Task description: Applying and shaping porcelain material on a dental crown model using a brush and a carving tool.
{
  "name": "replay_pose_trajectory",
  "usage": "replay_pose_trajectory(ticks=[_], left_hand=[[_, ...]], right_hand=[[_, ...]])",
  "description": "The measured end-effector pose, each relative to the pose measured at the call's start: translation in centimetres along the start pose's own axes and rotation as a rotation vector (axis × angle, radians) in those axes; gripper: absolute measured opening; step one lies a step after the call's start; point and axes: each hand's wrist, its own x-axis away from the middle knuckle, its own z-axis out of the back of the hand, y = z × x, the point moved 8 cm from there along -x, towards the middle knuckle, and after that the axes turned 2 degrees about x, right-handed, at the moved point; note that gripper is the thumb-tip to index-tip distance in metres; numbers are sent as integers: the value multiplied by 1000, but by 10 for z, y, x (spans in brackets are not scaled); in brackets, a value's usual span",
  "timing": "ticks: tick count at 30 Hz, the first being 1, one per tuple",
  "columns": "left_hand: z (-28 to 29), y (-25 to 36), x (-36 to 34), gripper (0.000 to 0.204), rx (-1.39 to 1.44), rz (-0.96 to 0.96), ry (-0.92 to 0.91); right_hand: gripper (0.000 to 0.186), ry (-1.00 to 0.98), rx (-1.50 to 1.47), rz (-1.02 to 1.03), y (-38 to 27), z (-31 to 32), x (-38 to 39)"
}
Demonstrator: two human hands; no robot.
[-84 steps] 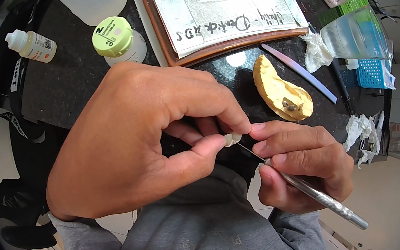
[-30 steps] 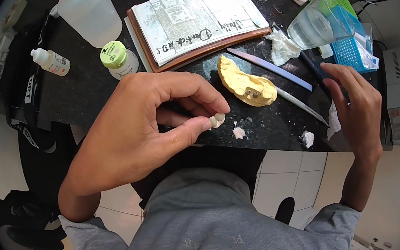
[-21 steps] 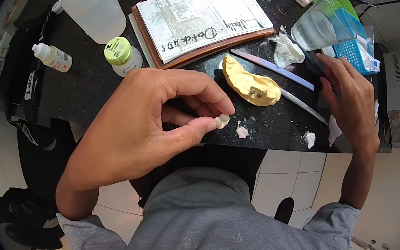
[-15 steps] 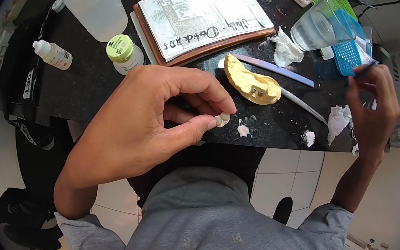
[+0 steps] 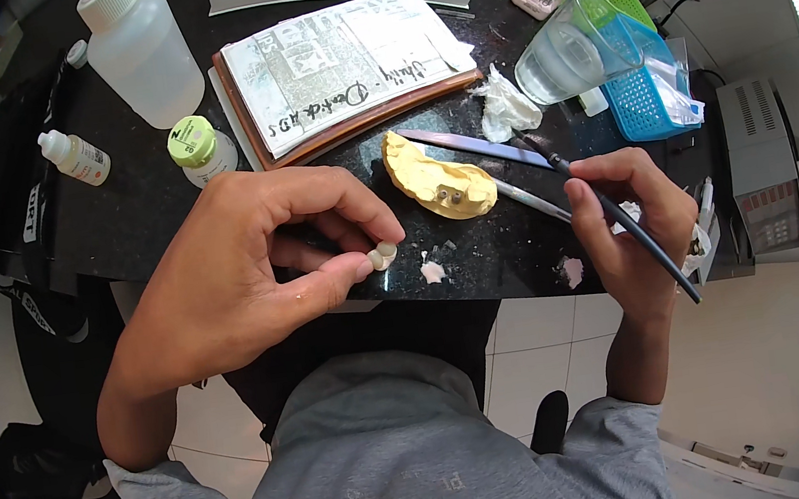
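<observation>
My left hand (image 5: 222,283) pinches a small tooth-coloured dental crown piece (image 5: 382,256), two rounded teeth joined, between thumb and fingertips above the dark worktop's near edge. In my right hand (image 5: 640,218) is a slim black brush (image 5: 666,265), held like a pen, its tip pointing up and left toward the crumpled white tissue (image 5: 506,106). Between the hands lies a yellow plaster dental model (image 5: 422,178) with two grey stumps. Beside it rest a flat bluish-purple strip tool (image 5: 482,145) and a grey-handled tool (image 5: 526,197), partly behind the right hand.
A glass of clear liquid (image 5: 562,62) stands beside a blue basket (image 5: 638,107). A paper-topped brown pad (image 5: 355,63), green-lidded jar (image 5: 196,147), dropper bottle (image 5: 77,159) and large bottle (image 5: 145,66) sit further left. White (image 5: 433,272) and pinkish (image 5: 574,273) crumbs lie near the edge.
My right hand has come inward over the worktop, and the black brush now shows clearly in it. The view has shifted; my left hand still pinches the crown piece.
</observation>
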Motion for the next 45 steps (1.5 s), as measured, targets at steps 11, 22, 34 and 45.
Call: replay_pose_trajectory(ticks=[11, 22, 34, 45], left_hand=[[1, -1, -5, 19, 33, -29, -126], [0, -1, -9, 20, -27, -6, -249], [1, -2, -9, 19, -57, 10, -249], [0, -4, -10, 20, -22, -16, -234]], right_hand=[[31, 192, -670, -75, -17, -5, 34], [24, 119, -946, 1, -44, -68, 20], [18, 111, -808, 46, -55, -68, 14], [20, 101, -787, 70, -54, -70, 16]])
